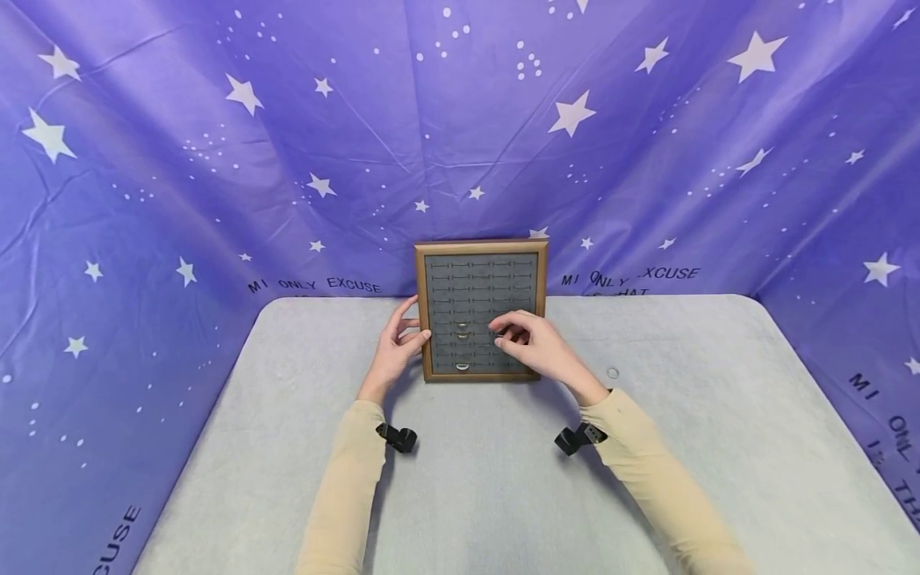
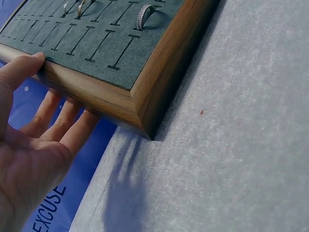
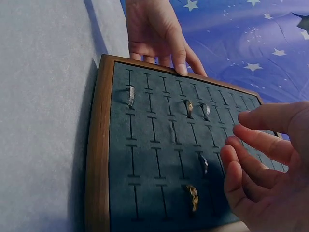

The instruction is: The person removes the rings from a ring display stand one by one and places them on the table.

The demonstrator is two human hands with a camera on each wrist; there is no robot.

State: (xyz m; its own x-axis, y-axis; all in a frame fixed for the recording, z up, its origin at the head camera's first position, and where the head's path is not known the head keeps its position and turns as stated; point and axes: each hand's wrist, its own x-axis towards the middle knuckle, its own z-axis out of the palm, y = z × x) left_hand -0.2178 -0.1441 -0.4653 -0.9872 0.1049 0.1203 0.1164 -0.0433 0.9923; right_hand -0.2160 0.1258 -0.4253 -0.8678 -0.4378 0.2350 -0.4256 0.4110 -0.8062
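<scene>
A wooden-framed ring display board with a dark slotted pad stands upright on the table, its face towards me. My left hand grips its left edge, thumb on the front of the frame and the other fingers behind. Over the right half of the pad, my right hand has its fingers loosely bent, with nothing seen between the fingertips. Beside those fingertips, a silver ring and a gold ring sit in slots. Further left are another gold ring and silver rings.
On the grey table a loose ring lies to the right of the board. A purple star-print cloth hangs behind the board and along both sides of the table.
</scene>
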